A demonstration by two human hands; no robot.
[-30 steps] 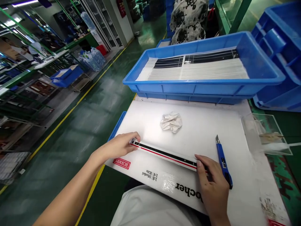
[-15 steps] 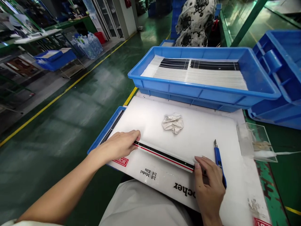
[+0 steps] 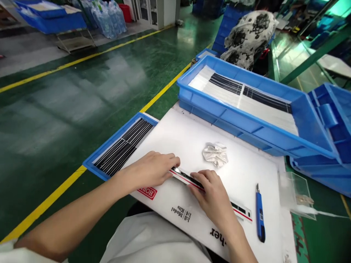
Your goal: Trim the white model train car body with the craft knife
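Observation:
A narrow black and white strip with a red line (image 3: 241,212) lies slantwise low over a white foam sheet (image 3: 175,133). My left hand (image 3: 155,170) pinches its left end between thumb and fingers. Partway along, my right hand (image 3: 212,191) grips the same strip with thumb and fingertips, covering part of it. The strip's right end sticks out past that wrist. To the right, a blue utility knife (image 3: 260,217) rests on the sheet, blade pointing away from me. Beyond the strip sits a crumpled whitish cloth (image 3: 215,155).
A blue tray (image 3: 108,140) of dark strips stands at left, partly under the sheet. Behind, a large blue bin (image 3: 233,122) holds more strips in white layers. Blue crates (image 3: 323,173) and a clear box (image 3: 304,193) are at right. Black-and-white patterned fabric (image 3: 249,38) shows beyond.
My right hand has moved left along the strip from its right end, which now shows bare. My left hand still pinches the left end. The view has turned, revealing more of the left tray.

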